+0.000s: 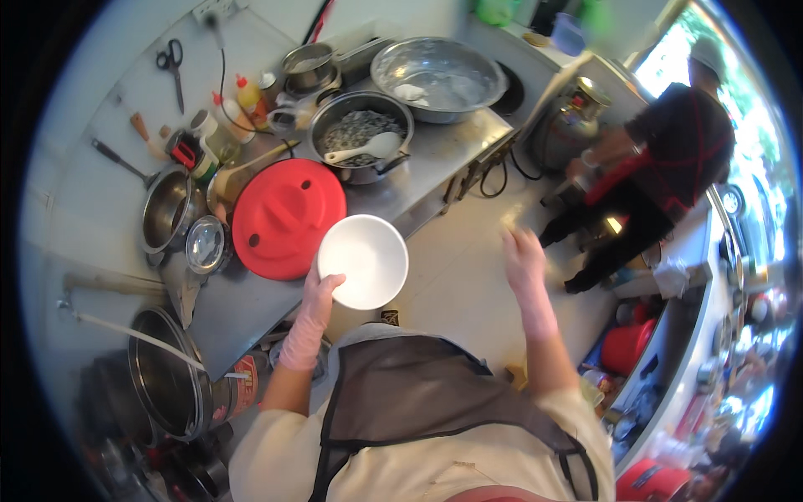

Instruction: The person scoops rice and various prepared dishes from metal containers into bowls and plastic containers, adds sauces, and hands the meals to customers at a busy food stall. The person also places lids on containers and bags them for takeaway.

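My left hand (319,295), in a thin see-through glove, grips a white bowl (362,262) by its rim, thumb on the inner wall. Nothing shows inside the bowl. It is held at the front edge of a steel worktable (401,194), beside a large red plastic lid (290,216). Over the floor to the right is my right hand (526,254), gloved too, with its fingers bent. They are blurred, so whether they hold anything cannot be made out. A pot (361,135) of dark speckled food stands on the table, a white rice paddle (367,148) lying across it.
A wide metal basin (439,78) sits behind the pot. Squeeze bottles (248,100) and a steel bowl (168,210) line the wall. Large dark metal drums (164,370) stand at lower left. To the right, a co-worker (674,144) bends near a gas cylinder (568,125).
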{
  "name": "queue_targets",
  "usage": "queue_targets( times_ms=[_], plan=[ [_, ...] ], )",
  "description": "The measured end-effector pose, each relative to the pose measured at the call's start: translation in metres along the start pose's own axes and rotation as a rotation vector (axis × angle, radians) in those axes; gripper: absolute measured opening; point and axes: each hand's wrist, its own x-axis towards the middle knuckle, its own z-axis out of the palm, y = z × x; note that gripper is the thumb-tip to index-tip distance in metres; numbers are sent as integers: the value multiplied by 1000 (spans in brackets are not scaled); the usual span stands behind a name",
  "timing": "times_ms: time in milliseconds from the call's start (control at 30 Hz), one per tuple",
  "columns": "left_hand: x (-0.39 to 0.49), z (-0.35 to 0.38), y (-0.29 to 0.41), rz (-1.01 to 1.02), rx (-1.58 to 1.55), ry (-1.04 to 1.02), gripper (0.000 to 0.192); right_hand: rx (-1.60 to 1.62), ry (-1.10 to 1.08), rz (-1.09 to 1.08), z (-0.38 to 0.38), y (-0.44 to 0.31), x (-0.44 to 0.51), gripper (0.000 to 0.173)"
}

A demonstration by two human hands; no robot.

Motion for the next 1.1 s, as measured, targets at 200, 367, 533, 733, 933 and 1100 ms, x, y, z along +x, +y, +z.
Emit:
queue_targets(
  times_ms=[200,367,533,733,933,1100],
  plan=[
    [20,-27,10,2,-81,396,35,-363,-640,-565,206,-191,234,22],
    [28,-4,6,-34,-379,730,52,-653,-895,-997,360,-221,237,18],
    [59,36,14,50,-530,923,53,-638,-974,-1156,399,-218,242,22],
    [159,55,40,245,-617,1190,48,-677,-1088,-1294,399,-216,260,26],
    [218,14,84,444,-528,1109,47,-502,-1008,-1017,323,-252,280,29],
    [269,-54,87,343,-456,910,49,-513,-1138,-678,218,-210,358,26]
  ],
)
